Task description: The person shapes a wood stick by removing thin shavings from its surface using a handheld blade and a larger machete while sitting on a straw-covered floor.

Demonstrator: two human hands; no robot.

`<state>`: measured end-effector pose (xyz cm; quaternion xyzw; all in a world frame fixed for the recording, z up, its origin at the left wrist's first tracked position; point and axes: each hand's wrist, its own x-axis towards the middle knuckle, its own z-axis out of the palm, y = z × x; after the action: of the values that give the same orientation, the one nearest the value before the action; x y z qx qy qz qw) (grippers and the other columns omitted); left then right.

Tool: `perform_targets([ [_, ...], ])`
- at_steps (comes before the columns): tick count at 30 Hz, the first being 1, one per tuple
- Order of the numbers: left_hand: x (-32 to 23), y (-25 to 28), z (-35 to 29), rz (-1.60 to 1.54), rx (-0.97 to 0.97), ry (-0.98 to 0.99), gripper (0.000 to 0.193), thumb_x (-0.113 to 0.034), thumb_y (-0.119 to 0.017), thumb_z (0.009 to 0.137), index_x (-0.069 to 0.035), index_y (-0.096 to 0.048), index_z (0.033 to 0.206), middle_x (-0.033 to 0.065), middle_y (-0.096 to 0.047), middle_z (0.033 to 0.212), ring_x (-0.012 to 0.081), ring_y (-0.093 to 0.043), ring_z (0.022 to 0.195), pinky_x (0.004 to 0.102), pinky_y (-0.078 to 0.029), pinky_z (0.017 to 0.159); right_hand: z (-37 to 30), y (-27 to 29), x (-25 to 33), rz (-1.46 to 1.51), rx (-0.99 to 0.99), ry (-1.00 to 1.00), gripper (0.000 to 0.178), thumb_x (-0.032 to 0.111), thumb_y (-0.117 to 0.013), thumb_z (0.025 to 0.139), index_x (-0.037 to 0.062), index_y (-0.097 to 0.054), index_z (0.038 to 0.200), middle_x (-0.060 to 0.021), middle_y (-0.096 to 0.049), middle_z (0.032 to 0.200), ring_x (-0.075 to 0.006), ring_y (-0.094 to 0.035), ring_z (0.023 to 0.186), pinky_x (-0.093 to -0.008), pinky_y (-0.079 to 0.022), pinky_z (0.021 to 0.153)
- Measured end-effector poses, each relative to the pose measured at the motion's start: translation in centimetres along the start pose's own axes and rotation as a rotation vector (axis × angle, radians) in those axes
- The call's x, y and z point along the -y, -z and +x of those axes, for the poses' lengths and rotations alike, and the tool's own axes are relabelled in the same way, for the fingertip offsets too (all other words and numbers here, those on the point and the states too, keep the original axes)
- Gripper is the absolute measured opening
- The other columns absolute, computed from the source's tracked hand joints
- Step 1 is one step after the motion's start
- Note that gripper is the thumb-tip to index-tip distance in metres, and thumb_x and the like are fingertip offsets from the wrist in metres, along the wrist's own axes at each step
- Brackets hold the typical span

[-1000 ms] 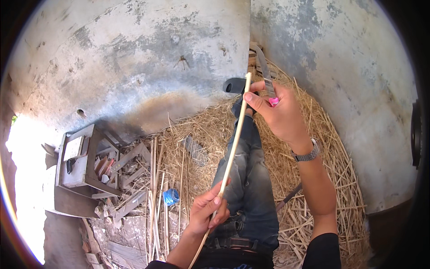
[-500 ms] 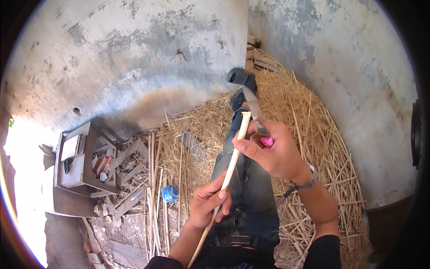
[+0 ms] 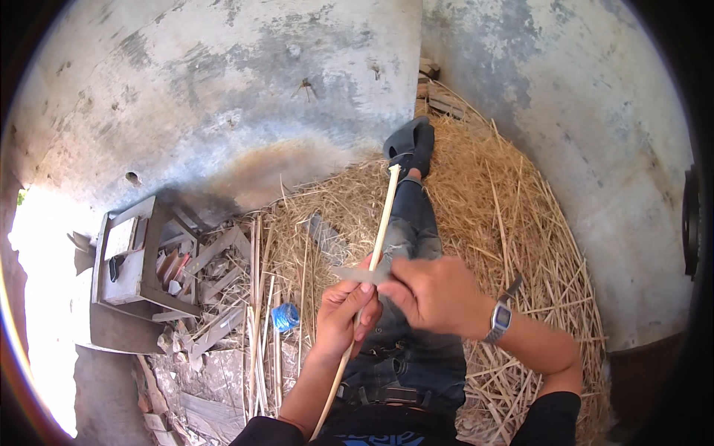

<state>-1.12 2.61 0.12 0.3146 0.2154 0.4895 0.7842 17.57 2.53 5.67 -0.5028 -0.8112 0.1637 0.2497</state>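
Observation:
A long pale strip of split cane or bamboo [image 3: 386,212] runs upward from beside my left forearm, its far tip slightly frayed. Around its middle the fingers of my left hand [image 3: 343,316] are closed, thumb on top. My right hand [image 3: 440,296], wearing a watch, is closed on a knife, whose handle is hidden in the fist. The knife's blade [image 3: 355,274] lies crosswise at the strip, just above my left thumb; it is somewhat blurred. Both hands are over my outstretched leg [image 3: 413,223].
Straw-like shavings and loose strips [image 3: 520,245] cover the floor to the right and ahead. A roll of blue twine [image 3: 285,317] sits on the left beside several long strips. Further left stands a worn wooden cabinet [image 3: 126,282] with scrap wood beside it. Plastered walls [image 3: 245,89] enclose the corner.
My right hand with the knife has come down along the strip toward my left hand, and the blade has turned from pointing upward to lying crosswise. My left hand keeps its hold.

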Motion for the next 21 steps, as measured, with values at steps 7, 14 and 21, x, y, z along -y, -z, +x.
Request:
perform_targets([
  [7, -0.1, -0.2, 0.2, -0.073, 0.050, 0.049, 0.040, -0.013, -0.049, 0.106, -0.003, -0.051, 0.145, -0.0033, -0.038, 0.055, 0.0050, -0.032, 0.042, 0.0193, -0.026, 0.041, 1.2, 0.4, -1.0, -0.155, -0.103, 0.030, 0.037, 0.038, -0.054, 0.102, 0.0061, -0.057, 0.085, -0.0154, -0.060, 0.062, -0.0365, -0.063, 0.055, -0.0455, -0.047, 0.049],
  [14, -0.1, 0.1, 0.3, -0.042, 0.019, 0.025, 0.039, -0.014, -0.049, 0.106, -0.001, -0.054, 0.142, -0.0046, -0.036, 0.055, 0.0046, -0.031, 0.041, 0.0192, -0.026, 0.042, 2.3, 0.1, -2.9, -0.296, -0.147, 0.057, 0.040, 0.043, -0.048, 0.104, 0.0063, -0.065, 0.101, -0.0118, -0.062, 0.057, -0.0324, -0.063, 0.047, -0.0417, -0.049, 0.043],
  [21, -0.2, 0.0, 0.2, 0.034, 0.016, 0.005, 0.039, -0.015, -0.050, 0.106, 0.000, -0.054, 0.142, -0.0047, -0.036, 0.056, 0.0046, -0.031, 0.041, 0.0196, -0.025, 0.042, 2.5, 0.4, -2.9, -0.305, -0.185, 0.116, 0.037, 0.040, -0.052, 0.103, 0.0095, -0.057, 0.082, -0.0116, -0.061, 0.059, -0.0321, -0.061, 0.048, -0.0423, -0.046, 0.044],
])
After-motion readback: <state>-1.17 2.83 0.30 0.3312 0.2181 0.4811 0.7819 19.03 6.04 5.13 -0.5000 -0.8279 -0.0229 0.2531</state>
